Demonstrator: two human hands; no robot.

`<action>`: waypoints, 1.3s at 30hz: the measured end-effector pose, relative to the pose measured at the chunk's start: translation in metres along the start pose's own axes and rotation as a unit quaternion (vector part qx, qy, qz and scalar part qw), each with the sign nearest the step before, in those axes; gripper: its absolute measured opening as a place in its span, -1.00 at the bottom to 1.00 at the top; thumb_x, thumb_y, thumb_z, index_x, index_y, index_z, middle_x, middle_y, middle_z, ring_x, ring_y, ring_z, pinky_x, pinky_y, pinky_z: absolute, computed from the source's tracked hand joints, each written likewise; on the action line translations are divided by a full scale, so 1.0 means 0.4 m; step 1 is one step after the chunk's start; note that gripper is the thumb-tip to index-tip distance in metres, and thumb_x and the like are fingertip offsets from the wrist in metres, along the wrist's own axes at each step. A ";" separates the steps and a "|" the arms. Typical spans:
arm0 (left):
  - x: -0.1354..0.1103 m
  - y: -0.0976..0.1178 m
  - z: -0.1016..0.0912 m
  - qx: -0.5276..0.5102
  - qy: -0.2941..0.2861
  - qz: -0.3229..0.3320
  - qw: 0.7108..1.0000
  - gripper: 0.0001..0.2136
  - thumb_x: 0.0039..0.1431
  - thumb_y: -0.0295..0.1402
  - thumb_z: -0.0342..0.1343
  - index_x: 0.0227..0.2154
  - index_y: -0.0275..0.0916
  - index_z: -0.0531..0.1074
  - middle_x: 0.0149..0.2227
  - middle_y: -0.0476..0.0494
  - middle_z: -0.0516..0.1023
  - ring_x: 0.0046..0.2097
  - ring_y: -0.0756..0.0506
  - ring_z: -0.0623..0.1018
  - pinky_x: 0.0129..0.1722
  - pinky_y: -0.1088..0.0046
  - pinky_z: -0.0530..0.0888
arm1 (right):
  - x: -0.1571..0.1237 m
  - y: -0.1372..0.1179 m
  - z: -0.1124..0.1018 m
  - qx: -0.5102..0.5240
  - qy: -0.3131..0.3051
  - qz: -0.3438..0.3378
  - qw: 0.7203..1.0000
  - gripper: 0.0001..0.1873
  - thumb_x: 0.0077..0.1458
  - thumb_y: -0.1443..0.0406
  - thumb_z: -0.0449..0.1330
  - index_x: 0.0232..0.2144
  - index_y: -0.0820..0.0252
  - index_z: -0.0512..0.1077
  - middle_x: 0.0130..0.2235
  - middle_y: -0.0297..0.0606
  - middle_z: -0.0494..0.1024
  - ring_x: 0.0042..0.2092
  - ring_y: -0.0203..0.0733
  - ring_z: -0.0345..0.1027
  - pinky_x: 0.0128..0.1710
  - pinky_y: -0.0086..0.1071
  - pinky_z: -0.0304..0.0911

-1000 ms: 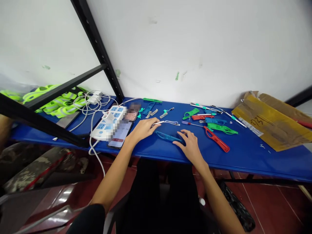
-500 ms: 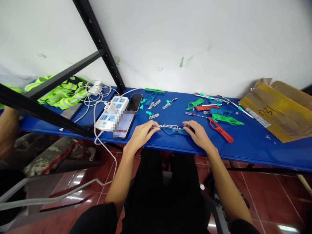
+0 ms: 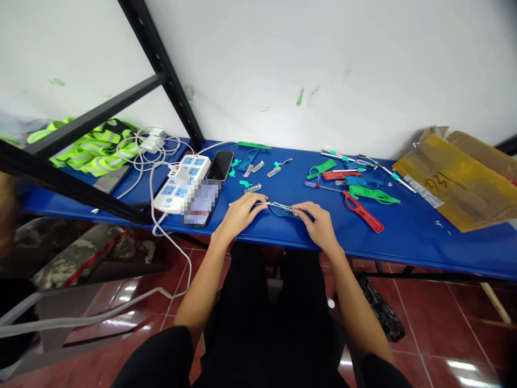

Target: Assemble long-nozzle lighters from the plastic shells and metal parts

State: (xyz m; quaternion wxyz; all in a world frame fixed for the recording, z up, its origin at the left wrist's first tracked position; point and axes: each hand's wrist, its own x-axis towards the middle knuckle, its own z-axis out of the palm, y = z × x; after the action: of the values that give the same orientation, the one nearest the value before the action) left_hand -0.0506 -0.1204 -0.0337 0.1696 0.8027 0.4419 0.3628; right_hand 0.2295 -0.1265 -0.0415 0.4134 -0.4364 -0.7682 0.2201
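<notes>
At the table's front edge a blue lighter shell (image 3: pixel 279 211) lies between my two hands, with thin white wires (image 3: pixel 281 205) running over it. My left hand (image 3: pixel 241 215) is closed, its fingertips pinching a thin metal rod from which the wires come. With thumb and fingers together, my right hand (image 3: pixel 317 220) grips the other end of the wires above the shell's right part. Just behind my left hand are a clear fuel tank (image 3: pixel 253 188) and a small green part (image 3: pixel 245 184).
Red shell (image 3: pixel 363 212), green shell (image 3: pixel 374 195) and a screwdriver (image 3: pixel 319 186) lie to the right, a cardboard box (image 3: pixel 460 180) beyond. At left are a power strip (image 3: pixel 183 183), two phones (image 3: pixel 220 165), cables and a black shelf post (image 3: pixel 161 64). A person's arm (image 3: pixel 7 215) shows far left.
My right hand has moved left and inward, its fingers now closed on the wires over the blue shell. The left hand stays at the rod. The view has shifted slightly.
</notes>
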 end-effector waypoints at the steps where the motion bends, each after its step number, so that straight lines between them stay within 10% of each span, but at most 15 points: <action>1: 0.004 -0.005 0.003 -0.001 0.001 0.006 1.000 -0.82 0.56 -0.19 0.12 -0.03 -0.15 0.54 0.10 -0.17 0.71 0.17 -0.18 0.65 0.24 0.20 0.53 | 0.002 0.001 -0.002 0.005 -0.001 0.009 1.000 -0.74 0.50 0.12 0.17 -0.08 0.00 0.65 -0.08 -0.21 0.76 -0.05 0.02 0.61 0.10 -0.08 0.39; 10: 0.013 -0.028 0.018 0.013 0.010 0.022 1.000 -0.77 0.56 -0.16 0.11 -0.08 -0.18 0.58 -0.04 -0.21 0.71 0.04 -0.21 0.67 0.18 0.12 0.55 | -0.002 0.006 0.005 0.013 -0.043 0.008 0.999 -0.65 0.43 0.12 0.25 0.18 0.03 0.51 -0.02 -0.14 0.66 0.01 0.05 0.59 0.16 -0.03 0.43; 39: -0.009 -0.016 0.011 0.040 0.006 -0.025 0.999 -0.75 0.57 -0.25 0.09 -0.03 -0.13 0.68 0.02 -0.18 0.72 0.08 -0.21 0.64 0.21 0.07 0.48 | -0.003 0.035 0.016 -0.064 -0.044 -0.055 0.995 -0.73 0.50 0.19 0.16 0.07 0.00 0.63 -0.05 -0.14 0.75 -0.06 0.09 0.60 0.07 0.01 0.44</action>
State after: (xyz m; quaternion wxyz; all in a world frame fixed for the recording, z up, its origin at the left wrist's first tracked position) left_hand -0.0526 -0.1196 -0.0419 0.1442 0.7953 0.4771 0.3452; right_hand 0.2314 -0.1202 -0.0555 0.3614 -0.4092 -0.8211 0.1666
